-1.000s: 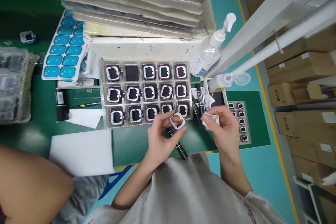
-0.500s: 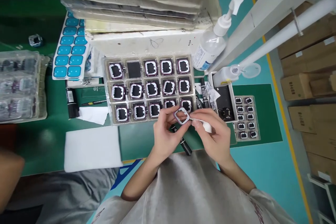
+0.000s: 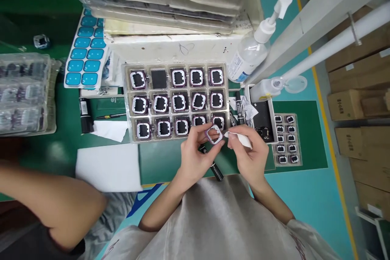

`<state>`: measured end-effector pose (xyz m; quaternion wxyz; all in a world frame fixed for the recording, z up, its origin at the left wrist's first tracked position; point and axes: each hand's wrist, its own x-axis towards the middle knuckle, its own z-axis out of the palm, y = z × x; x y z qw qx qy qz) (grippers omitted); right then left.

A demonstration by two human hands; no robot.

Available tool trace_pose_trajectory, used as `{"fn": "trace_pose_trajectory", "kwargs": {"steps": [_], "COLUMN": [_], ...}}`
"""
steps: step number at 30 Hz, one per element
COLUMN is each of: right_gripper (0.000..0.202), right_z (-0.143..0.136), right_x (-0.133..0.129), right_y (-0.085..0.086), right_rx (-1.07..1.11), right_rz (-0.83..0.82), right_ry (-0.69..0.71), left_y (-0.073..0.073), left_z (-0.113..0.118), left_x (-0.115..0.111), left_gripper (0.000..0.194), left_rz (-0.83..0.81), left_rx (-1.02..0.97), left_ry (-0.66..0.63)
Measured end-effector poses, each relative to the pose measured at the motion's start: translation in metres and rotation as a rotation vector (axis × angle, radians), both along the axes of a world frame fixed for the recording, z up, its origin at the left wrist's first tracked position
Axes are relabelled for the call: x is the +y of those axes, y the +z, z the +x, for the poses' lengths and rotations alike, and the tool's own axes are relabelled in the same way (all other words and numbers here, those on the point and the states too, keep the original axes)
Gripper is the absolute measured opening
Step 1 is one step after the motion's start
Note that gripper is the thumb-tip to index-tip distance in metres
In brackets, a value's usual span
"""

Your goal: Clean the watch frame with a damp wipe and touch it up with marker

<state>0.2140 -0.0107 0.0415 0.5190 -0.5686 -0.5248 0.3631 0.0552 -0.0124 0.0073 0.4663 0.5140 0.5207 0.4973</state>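
Between the thumb and fingers of my left hand (image 3: 196, 156) is a small square frame (image 3: 214, 134) with rounded corners, white with a purple edge. My right hand (image 3: 251, 152) pinches a white wipe (image 3: 242, 139), its twisted tip just right of the frame and seemingly apart from it. Beyond my hands lies a clear plastic tray (image 3: 154, 111) with rows of similar frames in its pockets. One back-row pocket shows only a dark square pad (image 3: 159, 79). A black marker (image 3: 215, 170) lies on the green table beneath my left hand.
A pump bottle (image 3: 248, 59) and a smaller bottle (image 3: 266, 88) stand at the right, by a white box (image 3: 264, 115). Stacked trays (image 3: 164, 0) rise behind. A blue sticker sheet (image 3: 82, 55) lies left. A co-worker's arm (image 3: 61, 199) reaches in at the lower left.
The wipe's tip has drawn back slightly from the frame, and more of the wipe shows in my right hand. The co-worker's arm has come further into view from the left.
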Motion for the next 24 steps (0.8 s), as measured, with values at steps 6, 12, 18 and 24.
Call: {"fn": "trace_pose_trajectory", "kwargs": {"steps": [6, 12, 18, 24], "right_gripper": [0.015, 0.018, 0.015, 0.013], "right_z": [0.0002, 0.0003, 0.0054, 0.0052], "right_x": [-0.0013, -0.0042, -0.0055, -0.0018], "right_y": [0.0027, 0.0045, 0.0008, 0.0009], "right_rx": [0.011, -0.050, 0.071, 0.153], "right_rz": [0.025, 0.011, -0.022, 0.032], "right_ry": [0.065, 0.025, 0.073, 0.073], "left_y": [0.0010, 0.0016, 0.0006, -0.0006], "left_z": [-0.0005, -0.0007, -0.0011, -0.0008], "left_x": [0.0009, 0.0012, 0.0011, 0.0007], "left_gripper": [0.049, 0.046, 0.048, 0.050], "left_rz": [0.002, -0.023, -0.003, -0.001], "left_rx": [-0.030, -0.034, -0.036, -0.034], "left_ry": [-0.014, -0.015, 0.000, 0.004]}}
